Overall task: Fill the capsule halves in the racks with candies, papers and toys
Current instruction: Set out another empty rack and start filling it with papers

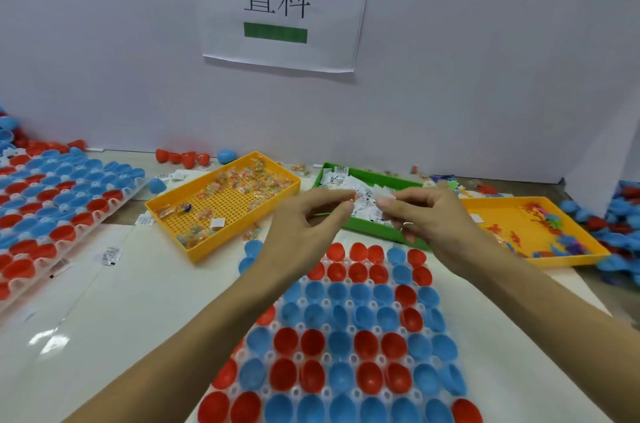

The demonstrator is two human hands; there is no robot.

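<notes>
Filling has barely begun: rack halves look empty; your hands, just beyond rack, both pinch papers over green tray.

A white paper sign with black characters and a green bar hangs on the wall.

I have one view only, from the head camera, wide-angle, looking forward and down across the table toward the wall. It sits close: both forearms enter from the bottom edge, the rack lies right below me, and the trays are just beyond. The edges bend outward.
</notes>
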